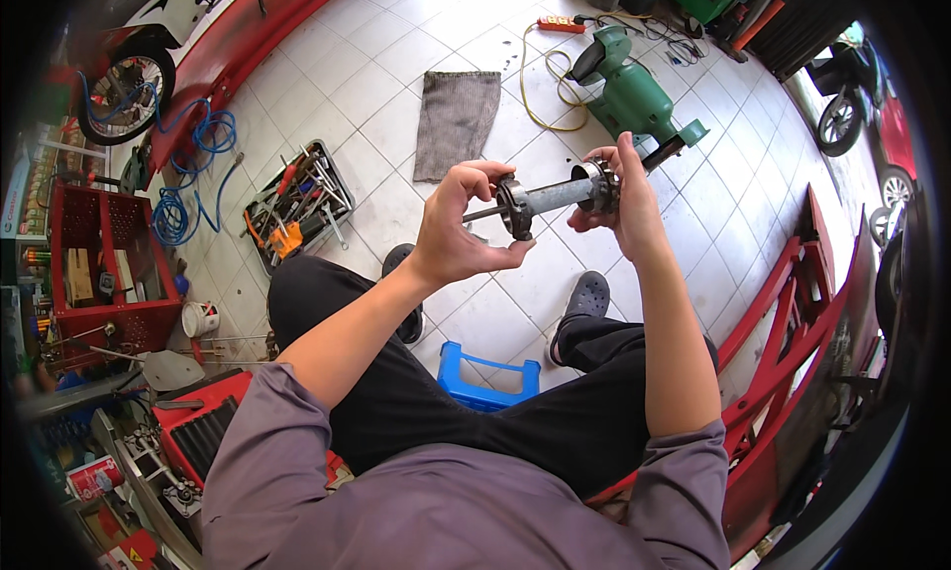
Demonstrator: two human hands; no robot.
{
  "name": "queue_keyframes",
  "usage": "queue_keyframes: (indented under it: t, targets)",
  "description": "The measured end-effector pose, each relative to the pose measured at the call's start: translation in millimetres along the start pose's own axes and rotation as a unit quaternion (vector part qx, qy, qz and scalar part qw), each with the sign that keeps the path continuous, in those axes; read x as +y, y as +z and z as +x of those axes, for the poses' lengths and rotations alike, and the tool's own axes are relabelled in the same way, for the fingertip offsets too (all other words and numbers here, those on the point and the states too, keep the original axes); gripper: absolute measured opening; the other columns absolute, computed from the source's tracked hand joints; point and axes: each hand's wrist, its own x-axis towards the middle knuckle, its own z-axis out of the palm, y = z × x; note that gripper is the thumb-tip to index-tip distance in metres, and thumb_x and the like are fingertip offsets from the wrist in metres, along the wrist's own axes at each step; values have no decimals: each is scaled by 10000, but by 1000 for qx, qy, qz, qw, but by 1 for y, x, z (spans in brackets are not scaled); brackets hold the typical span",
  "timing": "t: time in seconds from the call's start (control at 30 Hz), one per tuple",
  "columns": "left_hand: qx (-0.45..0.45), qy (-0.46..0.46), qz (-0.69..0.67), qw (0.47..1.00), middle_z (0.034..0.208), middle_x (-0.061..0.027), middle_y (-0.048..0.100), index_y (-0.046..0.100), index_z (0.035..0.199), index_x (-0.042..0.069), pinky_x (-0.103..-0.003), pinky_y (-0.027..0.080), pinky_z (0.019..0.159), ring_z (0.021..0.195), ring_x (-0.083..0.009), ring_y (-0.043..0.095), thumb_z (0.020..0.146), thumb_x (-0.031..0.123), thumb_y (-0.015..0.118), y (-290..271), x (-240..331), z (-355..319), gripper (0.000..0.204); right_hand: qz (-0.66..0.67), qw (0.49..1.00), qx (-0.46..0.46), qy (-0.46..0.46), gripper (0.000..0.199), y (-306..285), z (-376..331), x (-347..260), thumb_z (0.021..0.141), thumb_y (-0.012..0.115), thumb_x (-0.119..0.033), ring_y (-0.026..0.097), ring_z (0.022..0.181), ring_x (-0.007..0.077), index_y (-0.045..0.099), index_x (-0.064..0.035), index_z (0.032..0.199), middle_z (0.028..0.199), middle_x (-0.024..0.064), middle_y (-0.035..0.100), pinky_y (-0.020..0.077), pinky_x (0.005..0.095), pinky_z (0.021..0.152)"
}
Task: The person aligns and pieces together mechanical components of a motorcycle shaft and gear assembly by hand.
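Between my hands, above the tiled floor, I hold a grey metal shaft [556, 197] with a dark ring-shaped flange near each end. My left hand [446, 228] curls round the left flange [514, 209], thumb below and fingers above. A thin rod [482, 214] sticks out of that end toward my left palm. My right hand [639, 211] grips the right flange [594, 187], with its thumb up and its fingers partly hidden behind the part. The shaft lies nearly level, its right end slightly farther from me.
A grey cloth [456, 124] lies ahead on the tiles. Right of it stands a green motor-like machine [634, 97] beside a yellow cord and an orange power strip [561, 23]. A tray of tools [309, 206] is at left. A blue stool [485, 380] sits between my legs.
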Motion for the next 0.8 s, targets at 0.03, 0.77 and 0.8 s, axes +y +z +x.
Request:
queue_keyframes:
  t: [0.03,0.77,0.8]
  targets:
    - [2,6,0,1000,1192,-179,519,350,986,92,-326,486,915,1040,-187,577,567,29,858,1,0,0,662,-32,999,10,-17,622,-5,6,2,928,353,-660,533,442,148,524,-65,863,599,47,527,439,277,388]
    - [46,13,-23,999,1111,-189,626,391,1004,86,-278,501,819,952,-140,601,574,114,878,-2,0,8,650,-110,979,-35,-170,491,-22,10,6,1011,449,-345,328,556,51,569,-20,664,590,-62,434,285,250,509]
    - [44,-1,-40,998,1108,-190,626,388,1003,86,-279,505,818,941,-140,606,580,113,878,-1,-1,7,648,-116,978,-29,-171,490,-25,11,10,1012,447,-346,327,556,52,566,-21,665,590,-61,432,285,252,509]
